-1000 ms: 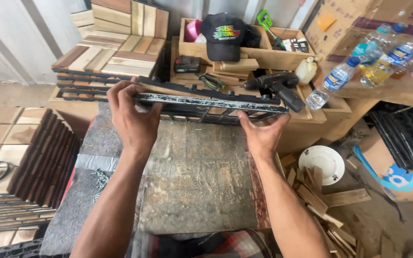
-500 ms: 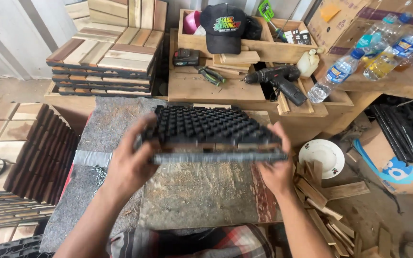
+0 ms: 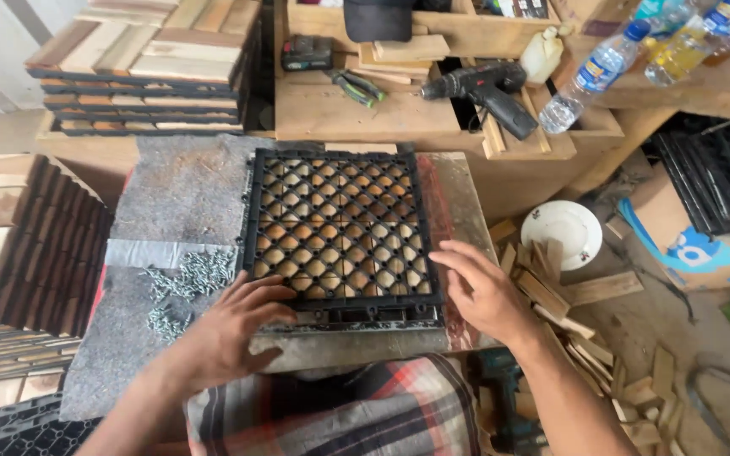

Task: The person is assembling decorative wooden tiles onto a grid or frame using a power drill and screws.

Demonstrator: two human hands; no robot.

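A square black plastic grid tile [image 3: 339, 230] lies grid side up on the worn work surface [image 3: 466, 198], with wood showing through its holes. My left hand [image 3: 230, 331] rests with spread fingers at the tile's near left corner. My right hand [image 3: 485, 290] lies open by the tile's near right edge, fingertips touching it. Neither hand grips anything.
A pile of loose screws [image 3: 181, 287] sits on the grey felt [image 3: 171, 190] left of the tile. Stacked wooden deck tiles [image 3: 141, 72] stand at the back left. A black drill [image 3: 483, 89], pliers [image 3: 355, 84], bottles [image 3: 585, 80] lie behind. Wood offcuts [image 3: 576, 291] and a white plate [image 3: 563, 232] are on the right.
The tile was held up in both hands and turned over; now it lies flat on the work surface, grid side up, and both hands have let go.
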